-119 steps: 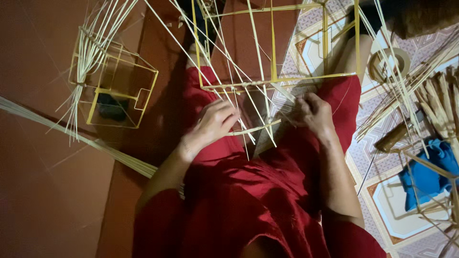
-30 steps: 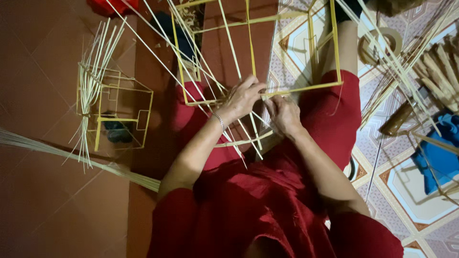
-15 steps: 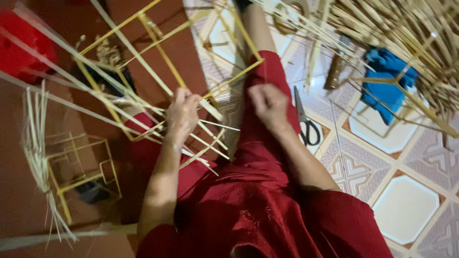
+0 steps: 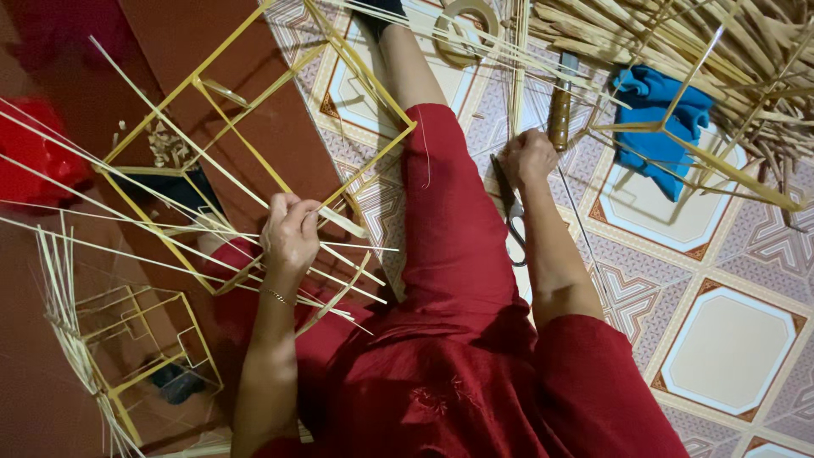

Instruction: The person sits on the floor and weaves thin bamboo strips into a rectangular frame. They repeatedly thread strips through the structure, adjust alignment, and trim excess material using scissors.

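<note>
My left hand [image 4: 291, 233] is closed around thin bamboo strips where they cross a bar of a large yellow bamboo frame [image 4: 254, 127], which rests over my left leg. My right hand [image 4: 526, 157] is away from the frame, with its fingers curled low over the tiled floor beside my red-clad right leg. It sits at the blade end of a pair of scissors [image 4: 511, 222], where a few pale strips [image 4: 515, 76] also run down to it. Whether it grips anything is hidden by the knuckles.
A wooden-handled knife [image 4: 560, 114] lies just right of my right hand. A blue cloth [image 4: 657, 106], a tape roll [image 4: 465, 25], a heap of bamboo strips [image 4: 678, 34] and another yellow frame [image 4: 721, 165] are at top right. A smaller frame [image 4: 144, 339] stands at lower left, beside a red object [image 4: 34, 161].
My right hand has let go of the frame and moved right and down to the scissors on the floor. My left hand still holds the strips at the frame.
</note>
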